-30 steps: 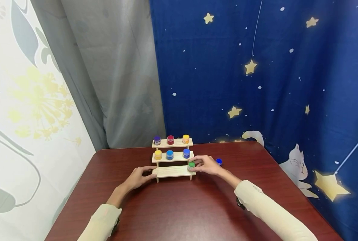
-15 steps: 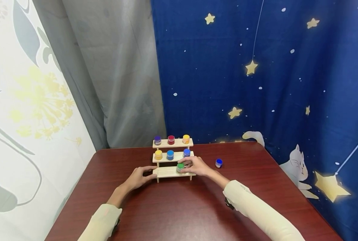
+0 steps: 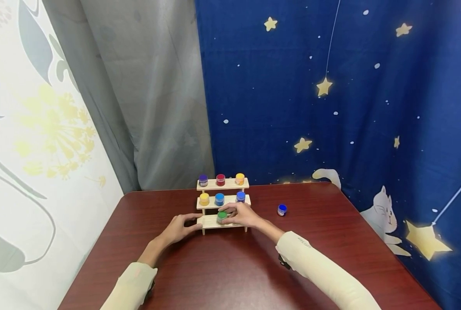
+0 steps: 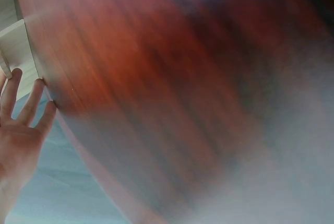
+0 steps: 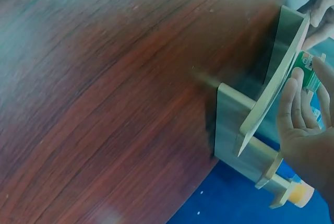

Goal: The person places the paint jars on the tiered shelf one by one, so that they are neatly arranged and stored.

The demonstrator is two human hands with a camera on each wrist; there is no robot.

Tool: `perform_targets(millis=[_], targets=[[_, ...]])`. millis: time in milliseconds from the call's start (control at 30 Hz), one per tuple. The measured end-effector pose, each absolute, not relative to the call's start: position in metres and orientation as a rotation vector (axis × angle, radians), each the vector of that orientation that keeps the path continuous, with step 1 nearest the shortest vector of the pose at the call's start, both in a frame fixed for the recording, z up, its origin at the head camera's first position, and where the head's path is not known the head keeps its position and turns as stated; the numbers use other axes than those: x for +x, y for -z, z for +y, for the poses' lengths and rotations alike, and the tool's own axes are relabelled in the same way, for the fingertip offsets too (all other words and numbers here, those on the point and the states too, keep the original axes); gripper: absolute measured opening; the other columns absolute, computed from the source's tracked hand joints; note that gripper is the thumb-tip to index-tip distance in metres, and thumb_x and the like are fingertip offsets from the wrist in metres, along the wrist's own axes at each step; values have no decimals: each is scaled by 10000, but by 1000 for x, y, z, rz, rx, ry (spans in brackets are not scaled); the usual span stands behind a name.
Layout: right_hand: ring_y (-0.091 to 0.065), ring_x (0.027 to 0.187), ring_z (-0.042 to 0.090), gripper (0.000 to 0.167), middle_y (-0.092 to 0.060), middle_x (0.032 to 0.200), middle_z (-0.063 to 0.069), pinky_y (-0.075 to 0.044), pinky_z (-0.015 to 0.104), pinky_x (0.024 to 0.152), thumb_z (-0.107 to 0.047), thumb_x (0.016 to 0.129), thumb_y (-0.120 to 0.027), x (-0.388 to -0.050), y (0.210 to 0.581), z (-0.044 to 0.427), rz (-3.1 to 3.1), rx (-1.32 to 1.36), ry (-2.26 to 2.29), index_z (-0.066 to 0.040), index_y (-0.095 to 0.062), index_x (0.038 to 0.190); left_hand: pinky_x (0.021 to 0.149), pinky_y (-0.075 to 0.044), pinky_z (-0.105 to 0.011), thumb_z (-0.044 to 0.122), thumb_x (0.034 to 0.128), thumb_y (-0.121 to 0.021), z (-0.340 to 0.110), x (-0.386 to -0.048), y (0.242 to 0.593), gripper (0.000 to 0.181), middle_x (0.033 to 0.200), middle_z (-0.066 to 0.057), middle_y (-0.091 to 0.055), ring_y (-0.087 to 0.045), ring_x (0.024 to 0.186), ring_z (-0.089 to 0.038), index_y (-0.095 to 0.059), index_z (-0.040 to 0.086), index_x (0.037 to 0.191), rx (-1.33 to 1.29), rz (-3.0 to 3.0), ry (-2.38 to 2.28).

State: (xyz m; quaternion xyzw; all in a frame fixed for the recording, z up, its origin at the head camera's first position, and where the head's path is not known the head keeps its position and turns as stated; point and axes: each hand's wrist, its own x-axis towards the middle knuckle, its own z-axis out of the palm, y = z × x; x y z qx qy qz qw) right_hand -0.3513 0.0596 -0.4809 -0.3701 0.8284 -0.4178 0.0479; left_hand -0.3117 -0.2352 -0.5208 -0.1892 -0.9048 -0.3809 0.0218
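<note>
A three-step wooden display stand stands near the back of the table. Between the thumb and fingers of my right hand is a small green-lidded paint jar, at the middle of the lowest step. The right wrist view shows this green jar upright at my fingertips. My left hand grips the left end of the lowest step, thumb in front and fingers behind. On the middle step sit a yellow jar, a light blue jar and a dark blue jar, the last partly behind my right hand.
The top step carries a purple jar, a red jar and an orange-yellow jar. Another dark blue jar stands on the brown table, right of the stand. Curtains hang behind the table.
My right hand has moved left along the lowest step with the green jar, from its right end to its middle. The left hand has stayed at the stand's left end.
</note>
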Motion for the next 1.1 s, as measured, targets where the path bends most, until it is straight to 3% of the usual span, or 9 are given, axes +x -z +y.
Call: perform_targets(millis=[400,800,1100], targets=[[-751,1016,294,408,-748,1191,154,-591,254,841,-80,898,-825,-349,484,38,2449,-1090,1315,20,-705,1275,1056,-493,-514,349,967,-760,-235,-313,522,432,1351,-83,-681,-621,1262,-267,-705,183,1363,-583,-2809,1180],[-758,954,151,403,-758,1185,84,-584,225,828,-137,891,-845,-353,489,26,2490,-1067,1290,-75,-733,1274,1052,-496,-513,342,971,-756,-235,-313,520,421,1351,-71,-682,-623,1255,-253,-702,199,1364,-601,-2801,1181],[-749,1024,248,435,-743,1203,153,-589,244,839,-58,887,-832,-352,490,30,2461,-1083,1328,-17,-696,1298,1048,-500,-513,349,969,-757,-236,-313,521,415,1348,-71,-684,-631,1241,-250,-707,208,1357,-596,-2806,1177]])
